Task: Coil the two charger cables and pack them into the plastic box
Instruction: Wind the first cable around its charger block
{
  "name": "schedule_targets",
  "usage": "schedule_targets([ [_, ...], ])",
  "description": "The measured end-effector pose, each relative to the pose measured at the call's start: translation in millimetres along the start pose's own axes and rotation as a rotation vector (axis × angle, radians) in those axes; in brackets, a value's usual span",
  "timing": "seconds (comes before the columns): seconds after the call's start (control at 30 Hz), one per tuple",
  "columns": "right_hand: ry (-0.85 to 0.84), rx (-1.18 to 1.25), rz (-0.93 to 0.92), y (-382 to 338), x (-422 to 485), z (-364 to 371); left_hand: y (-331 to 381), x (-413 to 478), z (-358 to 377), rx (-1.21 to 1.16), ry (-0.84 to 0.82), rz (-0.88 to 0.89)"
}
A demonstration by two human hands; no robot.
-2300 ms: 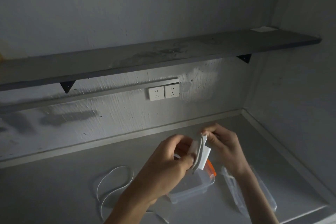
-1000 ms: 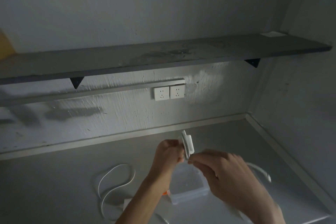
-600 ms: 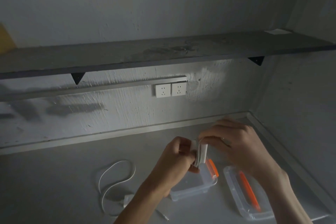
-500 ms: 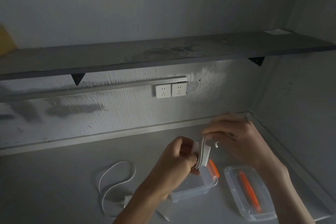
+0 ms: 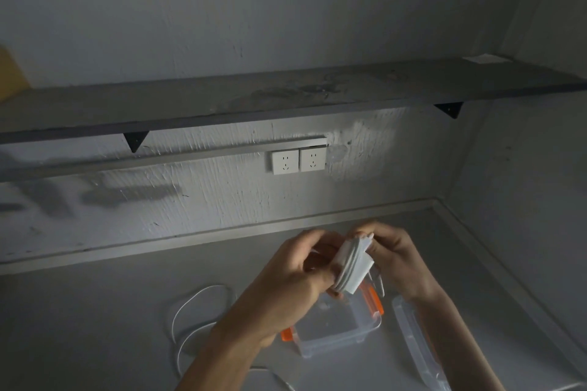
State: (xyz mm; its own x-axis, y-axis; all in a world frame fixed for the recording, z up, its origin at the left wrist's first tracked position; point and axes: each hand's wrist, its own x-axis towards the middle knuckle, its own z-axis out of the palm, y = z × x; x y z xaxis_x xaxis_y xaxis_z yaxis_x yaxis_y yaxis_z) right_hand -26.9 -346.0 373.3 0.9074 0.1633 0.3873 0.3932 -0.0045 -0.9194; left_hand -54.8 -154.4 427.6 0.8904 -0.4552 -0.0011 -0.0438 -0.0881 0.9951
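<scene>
My left hand (image 5: pixel 295 276) grips a white charger block (image 5: pixel 351 267) with its white cable wound around it in several turns. Above the block my right hand (image 5: pixel 397 259) pinches the free end of that cable at the block's top edge. Both hands hover over a clear plastic box (image 5: pixel 336 324) with orange clips, which stands open on the grey counter. A second white cable (image 5: pixel 190 320) lies in loose loops on the counter to the left of the box, partly hidden by my left forearm.
The box's clear lid (image 5: pixel 413 336) lies on the counter to the right of the box, under my right forearm. A double wall socket (image 5: pixel 298 160) sits on the back wall beneath a dark shelf (image 5: pixel 286 95). A side wall closes the counter on the right.
My right hand has carried the cable's free end around the block again and come back to its top edge. The block has tilted in my left hand. The second cable has not moved.
</scene>
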Motion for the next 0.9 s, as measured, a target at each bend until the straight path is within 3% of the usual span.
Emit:
schedule_targets([
  [0.13,0.124,-0.035,0.08,7,-16,19,-9,10,-7,-0.172,0.11,-0.04],
  [0.37,0.208,-0.329,0.158,26,-37,52,-35,27,0,-0.476,0.26,-0.112],
  [0.57,0.127,-0.243,0.217,44,-57,73,-46,41,1,-0.612,0.434,-0.118],
  [0.73,0.005,-0.1,0.375,53,-77,73,-41,44,-12,-0.697,0.417,-0.139],
  [0.9,-0.247,-0.491,0.393,66,-81,60,-26,43,-12,-0.639,0.428,-0.085],
])
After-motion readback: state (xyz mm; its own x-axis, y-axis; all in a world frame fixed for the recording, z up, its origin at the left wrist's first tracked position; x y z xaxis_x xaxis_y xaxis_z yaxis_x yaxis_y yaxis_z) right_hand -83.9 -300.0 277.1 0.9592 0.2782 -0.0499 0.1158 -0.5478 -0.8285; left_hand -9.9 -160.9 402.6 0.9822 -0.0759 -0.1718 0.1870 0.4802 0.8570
